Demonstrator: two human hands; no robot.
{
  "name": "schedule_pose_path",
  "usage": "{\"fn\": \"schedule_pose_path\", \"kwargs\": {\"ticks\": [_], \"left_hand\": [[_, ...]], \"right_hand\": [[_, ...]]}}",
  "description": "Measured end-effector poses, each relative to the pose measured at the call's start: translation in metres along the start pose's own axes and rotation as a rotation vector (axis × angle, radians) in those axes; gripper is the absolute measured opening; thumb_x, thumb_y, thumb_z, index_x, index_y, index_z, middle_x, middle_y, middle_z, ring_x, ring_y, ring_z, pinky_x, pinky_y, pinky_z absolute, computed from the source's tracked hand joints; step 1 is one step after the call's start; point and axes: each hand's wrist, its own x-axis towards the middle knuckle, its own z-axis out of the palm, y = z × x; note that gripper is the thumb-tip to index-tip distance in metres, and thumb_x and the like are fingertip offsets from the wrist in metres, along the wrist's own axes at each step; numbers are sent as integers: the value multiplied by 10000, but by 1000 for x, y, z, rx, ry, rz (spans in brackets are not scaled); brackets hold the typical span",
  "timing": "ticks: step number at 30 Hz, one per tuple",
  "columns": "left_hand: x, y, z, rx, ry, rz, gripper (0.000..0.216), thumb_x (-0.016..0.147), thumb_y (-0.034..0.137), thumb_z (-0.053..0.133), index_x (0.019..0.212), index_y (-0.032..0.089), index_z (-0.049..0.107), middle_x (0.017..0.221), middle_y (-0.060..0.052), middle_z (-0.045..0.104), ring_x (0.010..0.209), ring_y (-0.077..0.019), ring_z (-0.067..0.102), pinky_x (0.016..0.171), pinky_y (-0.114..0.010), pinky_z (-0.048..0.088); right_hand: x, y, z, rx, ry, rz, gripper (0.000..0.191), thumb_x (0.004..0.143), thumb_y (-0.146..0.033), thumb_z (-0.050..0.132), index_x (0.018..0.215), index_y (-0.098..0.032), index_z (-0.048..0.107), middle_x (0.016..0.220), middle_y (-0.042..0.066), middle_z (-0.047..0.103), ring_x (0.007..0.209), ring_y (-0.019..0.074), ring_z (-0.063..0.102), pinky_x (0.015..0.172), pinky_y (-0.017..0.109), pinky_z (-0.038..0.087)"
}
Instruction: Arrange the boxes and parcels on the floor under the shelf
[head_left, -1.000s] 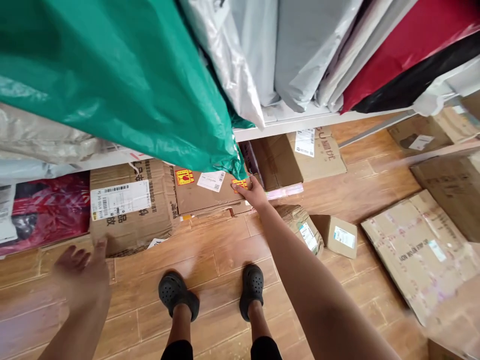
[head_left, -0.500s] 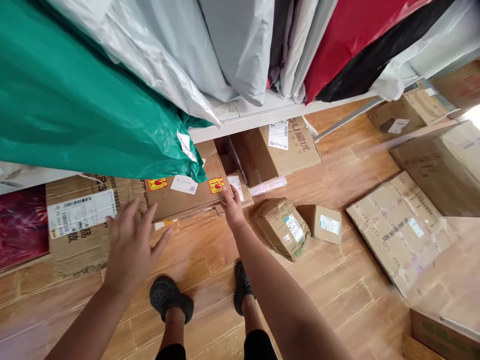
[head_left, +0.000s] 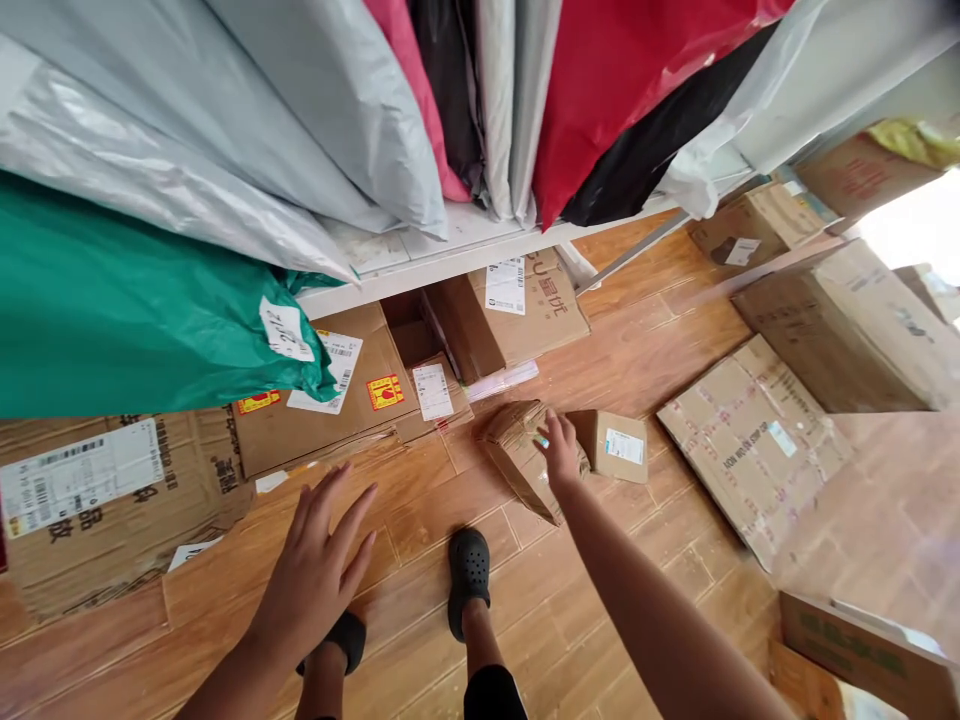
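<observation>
The crumpled box (head_left: 521, 460) rests on the floor (head_left: 409, 600), near side of the shelf (head_left: 480, 252), left of a smaller box (head_left: 618, 450); it is not yet lifted. The right hand (head_left: 556, 448) is over it, grip or contact impossible to tell; the left hand (head_left: 319, 560), fingers spread wide, holds nothing.

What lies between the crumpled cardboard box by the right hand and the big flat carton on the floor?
In the head view, a small cardboard box beside the crumpled box, then a strip of wooden floor.

Left fingers (head_left: 352, 524) spread, right arm (head_left: 645, 585) outstretched
</observation>
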Motion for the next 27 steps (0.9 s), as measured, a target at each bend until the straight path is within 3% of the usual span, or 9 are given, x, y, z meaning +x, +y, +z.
{"fn": "schedule_pose_path", "kwargs": {"ticks": [3,6,10,14,17,20,23,25,27], "left_hand": [[-10,10,6,-60,-77,-16,582,903,225,509,1459,272,345,1489,-186,396,1375,-355,428,1028,-620,483],[-5,26,8,-103,-103,-80,576,909,262,504,1458,299,335,1498,-166,383,1365,-348,438,1000,-592,522],[31,58,15,-181,-98,-169,529,923,302,499,1432,300,353,1512,-157,355,1389,-333,405,1028,-578,509],[95,94,37,-365,-29,-337,466,930,382,492,1374,254,433,1463,-163,420,1391,-314,407,1114,-591,418],[154,115,59,-559,21,-524,532,878,422,533,1336,155,482,1433,-209,464,1387,-327,414,1182,-579,316],[207,127,78,-822,47,-775,645,783,355,635,1352,103,466,1506,-234,410,1455,-335,319,1239,-527,186],[241,132,93,-1054,11,-886,497,805,280,575,1284,154,530,1464,-176,508,1411,-286,417,1209,-466,279],[248,133,97,-1117,-9,-867,413,807,226,525,1216,195,572,1359,-121,619,1311,-242,538,1141,-402,391],[246,133,98,-1119,2,-887,417,766,182,544,1179,222,589,1313,-88,654,1282,-232,562,1119,-375,410]], "right_hand": [[38,-43,-14,-77,42,-119,944,535,-768,648,1273,-224,425,1485,161,407,1354,300,444,1022,450,456],[77,-87,-6,-125,18,-212,942,580,-728,650,1328,-209,407,1526,177,359,1379,298,411,1064,460,417],[109,-121,19,-160,-64,-297,754,627,-553,705,1233,-161,487,1412,180,501,1280,268,507,1079,427,411],[116,-121,29,-202,-99,-340,709,635,-363,724,1242,-127,443,1344,202,546,1247,270,535,1114,434,384],[119,-116,24,-222,-140,-350,688,650,-372,727,1228,-141,435,1289,189,579,1198,274,570,1081,444,422],[124,-115,20,-240,-156,-372,688,646,-395,735,1215,-156,433,1312,183,560,1220,281,551,1074,449,427],[127,-117,18,-250,-162,-389,671,642,-420,738,1186,-168,436,1292,169,567,1184,274,563,1043,439,450],[124,-116,17,-246,-176,-384,641,629,-439,744,1135,-187,444,1231,142,593,1080,256,605,985,430,487],[118,-110,16,-228,-202,-363,638,589,-470,765,1071,-207,441,1177,120,602,996,240,623,919,420,519]]}}
